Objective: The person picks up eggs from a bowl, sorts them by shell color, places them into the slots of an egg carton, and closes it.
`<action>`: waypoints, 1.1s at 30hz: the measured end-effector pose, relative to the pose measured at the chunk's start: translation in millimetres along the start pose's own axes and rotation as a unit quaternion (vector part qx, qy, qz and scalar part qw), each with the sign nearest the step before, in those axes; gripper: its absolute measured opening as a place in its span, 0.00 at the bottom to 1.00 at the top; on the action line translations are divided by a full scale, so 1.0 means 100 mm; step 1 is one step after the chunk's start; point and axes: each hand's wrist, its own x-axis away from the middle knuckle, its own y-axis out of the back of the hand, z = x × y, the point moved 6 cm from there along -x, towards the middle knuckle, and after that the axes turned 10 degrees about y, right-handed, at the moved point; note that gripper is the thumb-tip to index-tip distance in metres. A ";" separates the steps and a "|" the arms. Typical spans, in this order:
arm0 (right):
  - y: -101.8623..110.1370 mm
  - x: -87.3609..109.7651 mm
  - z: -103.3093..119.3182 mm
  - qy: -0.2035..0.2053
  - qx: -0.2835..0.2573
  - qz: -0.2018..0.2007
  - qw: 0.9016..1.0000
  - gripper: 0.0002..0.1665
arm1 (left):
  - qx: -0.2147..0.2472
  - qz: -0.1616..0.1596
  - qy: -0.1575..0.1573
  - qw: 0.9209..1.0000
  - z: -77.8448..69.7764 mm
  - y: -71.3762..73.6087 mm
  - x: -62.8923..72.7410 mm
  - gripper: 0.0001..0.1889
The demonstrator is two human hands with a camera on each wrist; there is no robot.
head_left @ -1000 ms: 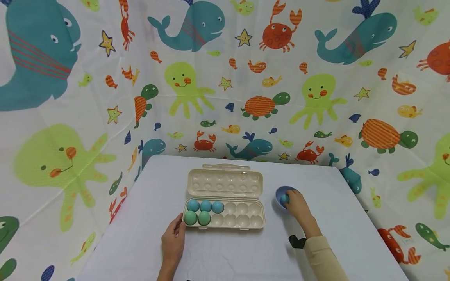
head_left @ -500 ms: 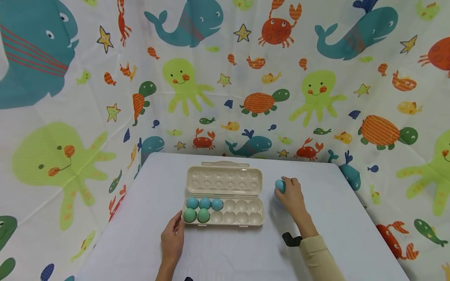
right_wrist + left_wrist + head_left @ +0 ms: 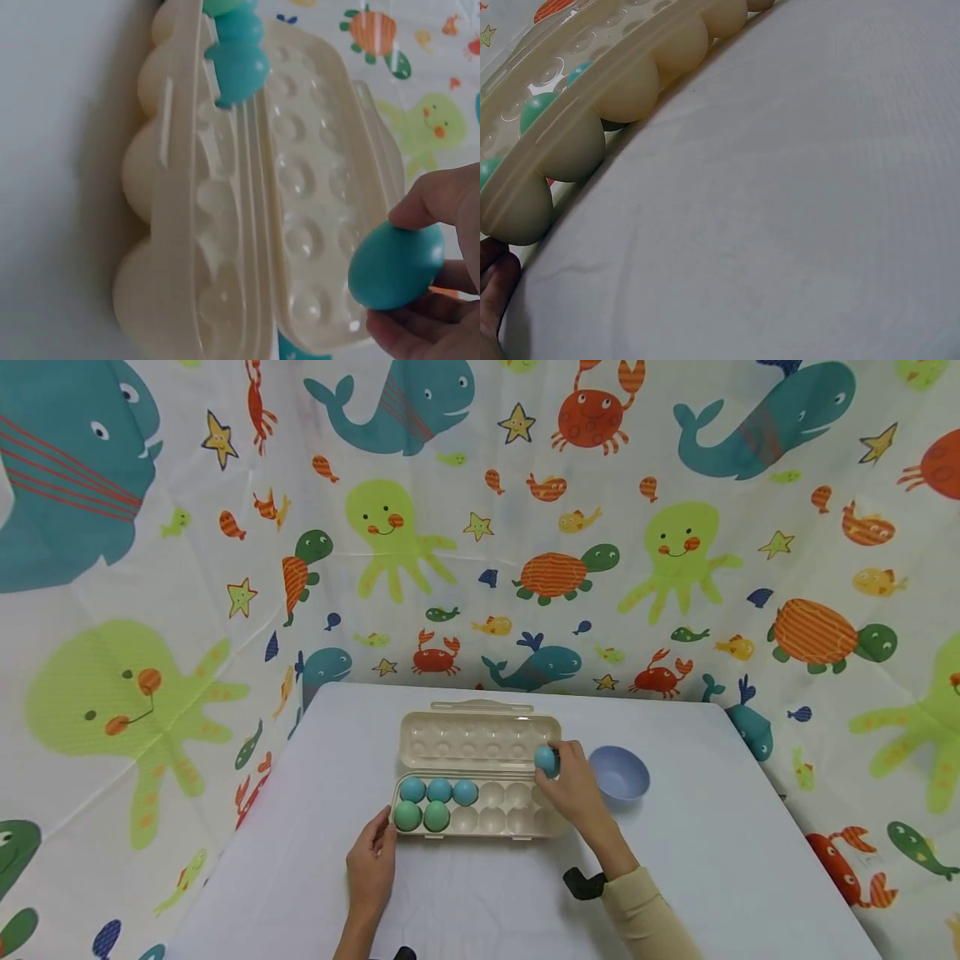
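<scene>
In the head view, a beige egg carton (image 3: 480, 836) lies open on the table. Its left end holds a back row of blue eggs (image 3: 439, 790) and two green eggs (image 3: 437, 815) in front. My left hand (image 3: 371, 866) touches the carton's left end with its fingers; the left wrist view shows fingertips (image 3: 499, 274) against an outer cup. Over the carton's right end, my right hand (image 3: 576, 787) pinches a blue egg (image 3: 547, 762) between thumb and fingers. The right wrist view shows this egg (image 3: 396, 264) held in front of the raised lid (image 3: 296, 202).
A blue bowl (image 3: 619, 774) stands right of the carton, behind the right forearm. A white cloth (image 3: 480, 910) covers the table. A curtain with sea animals (image 3: 480, 527) hangs behind and at both sides.
My right hand has lifted the blue egg out of the bowl and carried it left to above the carton's right end. My left hand stays at the carton's left end.
</scene>
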 end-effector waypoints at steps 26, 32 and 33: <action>-0.87 0.12 0.25 0.049 -0.016 0.089 0.995 0.25 | 0.012 0.003 -0.002 1.000 0.00 -0.02 0.01 0.19; -0.91 0.14 0.26 0.068 0.002 0.079 0.995 0.26 | 0.009 0.006 0.000 1.000 0.00 -0.02 0.00 0.19; -0.92 0.14 0.25 0.065 0.003 0.079 0.995 0.26 | 0.007 0.007 0.002 1.000 0.00 -0.02 0.01 0.19</action>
